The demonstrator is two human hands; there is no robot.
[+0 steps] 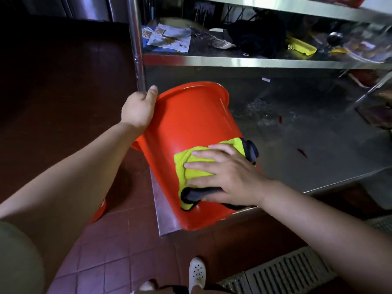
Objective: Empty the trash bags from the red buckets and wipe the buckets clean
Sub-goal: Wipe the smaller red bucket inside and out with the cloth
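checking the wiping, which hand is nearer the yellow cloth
Right. The right hand presses flat on the yellow cloth against the red bucket; the left hand grips the bucket's rim, apart from the cloth.

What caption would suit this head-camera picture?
Left hand grips the tipped red bucket's rim while the right hand presses a yellow cloth against its side.

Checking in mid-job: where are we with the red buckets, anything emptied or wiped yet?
Done: no trash bag shows on the red bucket, though its inside faces away. In hand: the left hand grips its rim, tipping it on the steel shelf, while the right hand presses a yellow cloth against its outer wall. Left: the rest of this bucket, plus a second red bucket barely visible on the floor, state unclear.
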